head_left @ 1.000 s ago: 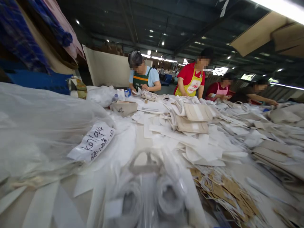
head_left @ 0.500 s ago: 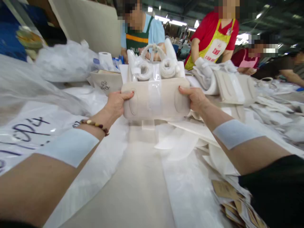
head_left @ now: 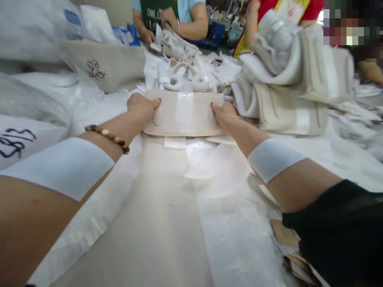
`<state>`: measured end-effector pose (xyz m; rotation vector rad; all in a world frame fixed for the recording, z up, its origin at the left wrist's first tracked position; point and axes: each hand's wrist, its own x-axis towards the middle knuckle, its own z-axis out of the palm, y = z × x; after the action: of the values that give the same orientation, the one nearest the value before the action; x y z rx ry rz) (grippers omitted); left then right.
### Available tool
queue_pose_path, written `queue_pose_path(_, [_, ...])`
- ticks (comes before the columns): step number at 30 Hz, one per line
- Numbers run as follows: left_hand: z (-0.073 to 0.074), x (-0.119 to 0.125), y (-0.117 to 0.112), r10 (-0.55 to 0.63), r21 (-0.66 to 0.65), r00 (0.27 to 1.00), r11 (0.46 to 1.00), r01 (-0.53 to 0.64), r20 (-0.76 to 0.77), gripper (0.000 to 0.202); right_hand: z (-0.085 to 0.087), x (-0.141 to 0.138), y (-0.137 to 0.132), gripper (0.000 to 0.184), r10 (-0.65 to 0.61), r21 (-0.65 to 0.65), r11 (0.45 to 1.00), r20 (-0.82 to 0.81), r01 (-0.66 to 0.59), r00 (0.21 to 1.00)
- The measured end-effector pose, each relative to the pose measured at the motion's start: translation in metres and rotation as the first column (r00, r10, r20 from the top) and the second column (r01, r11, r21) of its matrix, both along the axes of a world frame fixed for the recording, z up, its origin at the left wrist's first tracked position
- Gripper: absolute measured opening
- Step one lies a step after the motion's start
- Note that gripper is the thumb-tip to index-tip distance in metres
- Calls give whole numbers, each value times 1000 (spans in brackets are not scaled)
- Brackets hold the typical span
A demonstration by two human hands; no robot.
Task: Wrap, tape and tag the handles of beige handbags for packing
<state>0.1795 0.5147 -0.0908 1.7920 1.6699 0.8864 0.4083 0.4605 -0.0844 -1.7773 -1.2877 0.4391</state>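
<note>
A cream handbag [head_left: 170, 113] with a clear strip over its middle is gripped at both ends, its flat base turned toward me. My left hand [head_left: 142, 111] is closed on the left end, thumb pressed on the near face. On the opposite end, my right hand [head_left: 224, 113] holds the same way, fingers hidden behind the bag. Wrapped rings of the handles [head_left: 199, 83] show just beyond the bag's top edge. Under it, a small white tab [head_left: 175, 142] sticks out toward me.
Cream bags [head_left: 290, 107] are stacked at the right. A beige bin with a drawn figure [head_left: 113, 65] stands at the left, near plastic bags [head_left: 36, 32]. Across the table a co-worker in a green apron [head_left: 158, 12] handles pale pieces. Brown cards [head_left: 284, 233] lie at the lower right.
The handbag, held in both hands, has tipped away from me and now sits lower, its handles dropping behind it. The view has tilted down.
</note>
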Motion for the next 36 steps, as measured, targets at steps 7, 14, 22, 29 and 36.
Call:
queue_pose_path(7, [27,0,-89,-140,225,969,957,185,-202,52,68,8,-174,31,132,0,987,570,-161,811])
queue_pose_path(14, [25,96,-157,-722,-87,559,640,763,-407,108,51,62,-222,95,312,-506,835,760,217,570])
queue_pose_path(22, [33,169,-176,-704,-283,408,645,710,-582,106,40,107,-257,61,355,-583,786,699,207,621])
queue_pose_path(29, [39,193,-214,-767,-290,345,555,780,-541,83,46,129,-298,58,356,-632,732,673,255,649])
queue_pose_path(36, [30,207,-246,-820,-279,330,491,825,-467,84,49,135,-343,60,321,-674,666,645,319,694])
